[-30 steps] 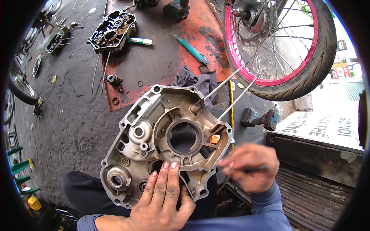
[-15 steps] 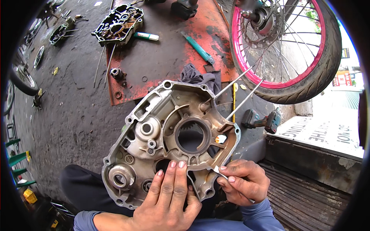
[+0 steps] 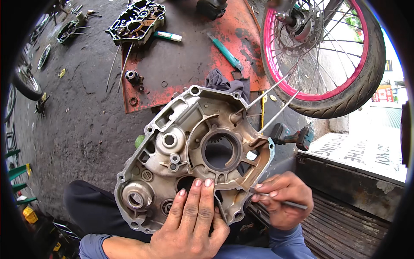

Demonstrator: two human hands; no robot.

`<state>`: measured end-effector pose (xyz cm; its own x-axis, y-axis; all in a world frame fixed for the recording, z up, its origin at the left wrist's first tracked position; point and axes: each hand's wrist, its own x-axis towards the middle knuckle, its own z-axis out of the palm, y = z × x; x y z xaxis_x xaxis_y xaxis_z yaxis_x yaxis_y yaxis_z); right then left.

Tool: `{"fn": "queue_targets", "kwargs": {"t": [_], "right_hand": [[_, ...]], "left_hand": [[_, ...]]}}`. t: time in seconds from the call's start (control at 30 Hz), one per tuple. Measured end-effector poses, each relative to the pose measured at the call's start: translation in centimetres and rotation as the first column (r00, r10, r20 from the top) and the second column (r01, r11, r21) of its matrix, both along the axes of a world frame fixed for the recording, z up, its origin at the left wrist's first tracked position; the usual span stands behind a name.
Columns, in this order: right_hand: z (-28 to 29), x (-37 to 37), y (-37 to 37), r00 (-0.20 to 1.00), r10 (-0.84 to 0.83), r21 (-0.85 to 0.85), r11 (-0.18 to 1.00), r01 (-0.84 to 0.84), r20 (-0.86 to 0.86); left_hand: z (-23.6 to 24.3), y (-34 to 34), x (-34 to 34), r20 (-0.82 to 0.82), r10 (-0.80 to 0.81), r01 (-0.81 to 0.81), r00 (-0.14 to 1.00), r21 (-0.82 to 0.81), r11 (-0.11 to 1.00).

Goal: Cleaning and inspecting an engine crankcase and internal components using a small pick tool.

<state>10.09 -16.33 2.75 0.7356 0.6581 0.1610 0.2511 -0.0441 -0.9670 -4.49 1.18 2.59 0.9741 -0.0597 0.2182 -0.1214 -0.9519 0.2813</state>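
Observation:
A grey metal engine crankcase half [image 3: 199, 169] lies over my lap, its hollow inner side up, with two long studs jutting from its far right edge. Flat on its near part rests my left hand [image 3: 189, 224], fingers stretched out over the metal and thumb near the rim. My right hand [image 3: 286, 200] pinches a thin grey metal strip-like tool [image 3: 295, 204] between thumb and fingers. The tool's tip is at the case's right rim, mostly hidden by the fingertips, so contact is hard to tell.
A red worn metal sheet [image 3: 189, 56] bears another crankcase half [image 3: 137, 21], a white-green tube [image 3: 168, 36], a teal cutter knife [image 3: 226, 52] and a dark rag [image 3: 228, 82]. To the right stand a pink-rimmed wheel [image 3: 362, 86], a cordless power tool [image 3: 293, 134] and a ribbed bench [image 3: 345, 220].
My right hand has moved slightly right, and the tool has swung to lie more level. The case appears shifted slightly right in view, with my left hand still flat on it.

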Motion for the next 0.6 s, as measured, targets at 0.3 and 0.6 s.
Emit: {"fn": "queue_targets", "kwargs": {"t": [0.3,0.6], "right_hand": [[1.5,0.3,0.8,0.991,-0.032,-0.155,0.988,0.011,-0.133],[1.9,-1.0,1.3,0.951,-0.216,-0.257,0.954,0.157,-0.219]], "left_hand": [[2.1,-0.3,0.3,-0.056,0.074,-0.076,0.996,-0.03,0.997],[1.9,-0.4,0.5,-0.058,0.092,-0.095,0.994,-0.047,0.994]]}}
